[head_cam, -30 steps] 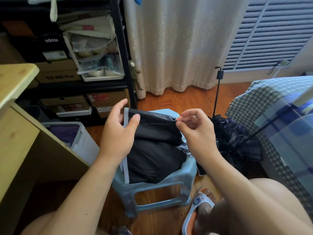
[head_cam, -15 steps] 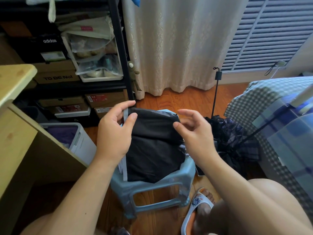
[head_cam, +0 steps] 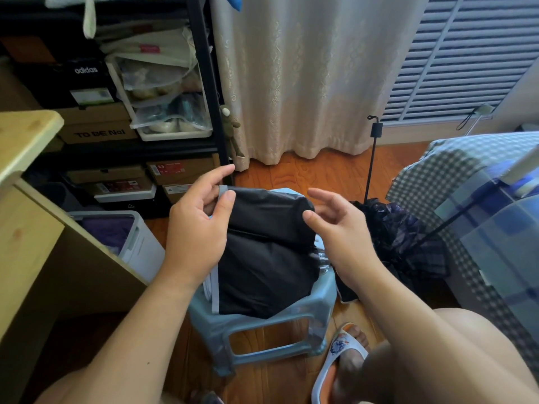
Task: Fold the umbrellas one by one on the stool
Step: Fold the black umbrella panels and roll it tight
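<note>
Black canopy: the black umbrella [head_cam: 268, 252] lies bunched on the pale blue plastic stool [head_cam: 297, 313], its grey-edged hem along the left side and its metal rib tips poking out at the right.
Left hand: the left hand [head_cam: 195, 228] pinches the grey-trimmed top corner of the fabric between thumb and forefinger, the other fingers loosely curved behind it.
Right hand: the right hand [head_cam: 341, 228] has its fingers spread and relaxed; the thumb tip sits at the right end of the rolled top fold, and it grips nothing.
What changed: a second ago the right hand was pinching that right end of the fold; half a second ago it was opening, and now it has let go. The left hand has kept its pinch throughout and the bundle has barely shifted on the stool.
Meaning for the task: I judge one pleat to be laid and the right hand free to gather the next flap or smooth the roll. This umbrella is not yet wrapped tight, so the fold is only partly done.
Risk: with one end released, the slippery cloth may spring loose unless the left hand holds firm.
Still waiting: a dark plaid umbrella [head_cam: 402, 237] sits unfolded on the wooden floor [head_cam: 320, 173] to the right of the stool, and a blue checked umbrella [head_cam: 501, 217] rests against the bed [head_cam: 437, 170].
</note>
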